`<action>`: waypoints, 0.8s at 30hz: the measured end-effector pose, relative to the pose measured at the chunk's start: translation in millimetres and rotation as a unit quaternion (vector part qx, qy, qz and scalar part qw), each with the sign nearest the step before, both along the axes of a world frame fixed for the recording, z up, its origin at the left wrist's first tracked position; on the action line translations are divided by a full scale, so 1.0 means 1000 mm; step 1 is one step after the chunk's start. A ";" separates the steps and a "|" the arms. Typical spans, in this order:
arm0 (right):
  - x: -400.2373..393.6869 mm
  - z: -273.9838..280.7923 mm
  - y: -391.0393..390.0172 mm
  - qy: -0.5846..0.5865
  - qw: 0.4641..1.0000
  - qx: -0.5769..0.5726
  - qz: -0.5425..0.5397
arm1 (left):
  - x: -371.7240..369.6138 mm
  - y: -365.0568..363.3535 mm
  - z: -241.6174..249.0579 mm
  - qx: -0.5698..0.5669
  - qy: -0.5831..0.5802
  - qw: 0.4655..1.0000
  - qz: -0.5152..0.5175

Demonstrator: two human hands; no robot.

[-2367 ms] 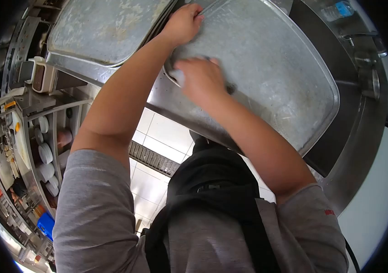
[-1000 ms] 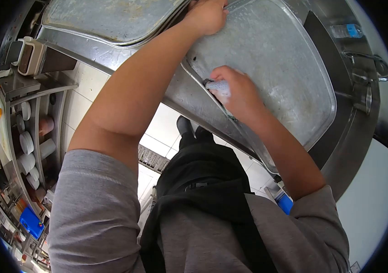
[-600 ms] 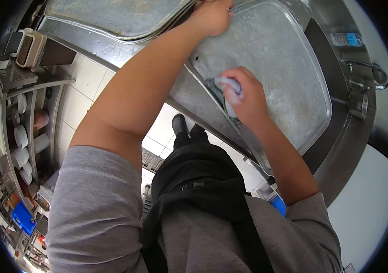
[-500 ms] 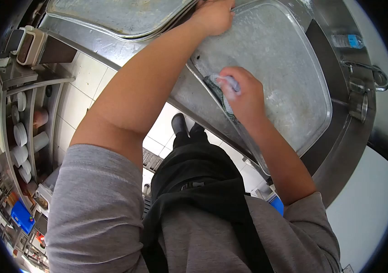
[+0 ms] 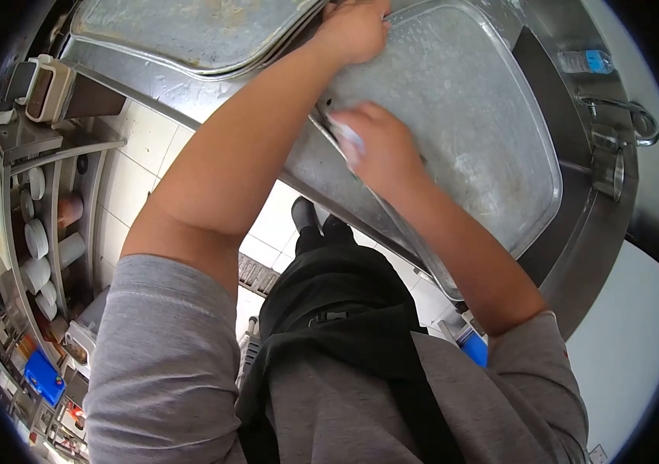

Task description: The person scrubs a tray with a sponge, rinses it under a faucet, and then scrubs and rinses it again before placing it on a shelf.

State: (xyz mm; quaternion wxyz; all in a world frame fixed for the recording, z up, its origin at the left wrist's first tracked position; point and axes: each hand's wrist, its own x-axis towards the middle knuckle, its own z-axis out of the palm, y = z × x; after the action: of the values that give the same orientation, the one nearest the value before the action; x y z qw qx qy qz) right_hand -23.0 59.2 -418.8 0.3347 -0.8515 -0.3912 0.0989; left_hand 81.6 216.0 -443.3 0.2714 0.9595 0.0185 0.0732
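A large grey metal baking tray (image 5: pixel 469 116) lies tilted across the sink counter. My left hand (image 5: pixel 354 31) is closed at its far left corner, fingers curled over the rim and partly hidden. My right hand (image 5: pixel 380 147), a little blurred, is closed at the tray's near left edge. Whitish suds show between its thumb and fingers, while the scouring pad under it is almost wholly covered. A small dark speck lies on the tray just beyond the right hand.
A stack of stained trays (image 5: pixel 198 35) sits at the far left. Along the right are a water bottle (image 5: pixel 585 62), a tap (image 5: pixel 643 127) and a metal cup (image 5: pixel 608 172). To the left stands a shelf with several white containers (image 5: pixel 35 240).
My right hand has slid along the tray's near edge, up and left toward my left hand. The green pad visible beneath it earlier is now hidden. My left hand keeps its place on the tray.
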 end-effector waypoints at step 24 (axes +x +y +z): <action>0.014 -0.007 0.034 -0.019 0.998 -0.001 -0.056 | -0.001 0.002 0.012 -0.012 0.022 1.000 -0.018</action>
State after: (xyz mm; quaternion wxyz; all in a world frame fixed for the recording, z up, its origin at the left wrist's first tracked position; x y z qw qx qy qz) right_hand -8.5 93.2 -426.2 0.3318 -0.8739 -0.3494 0.0644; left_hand 80.2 218.2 -431.4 0.2841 0.9576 0.0076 0.0470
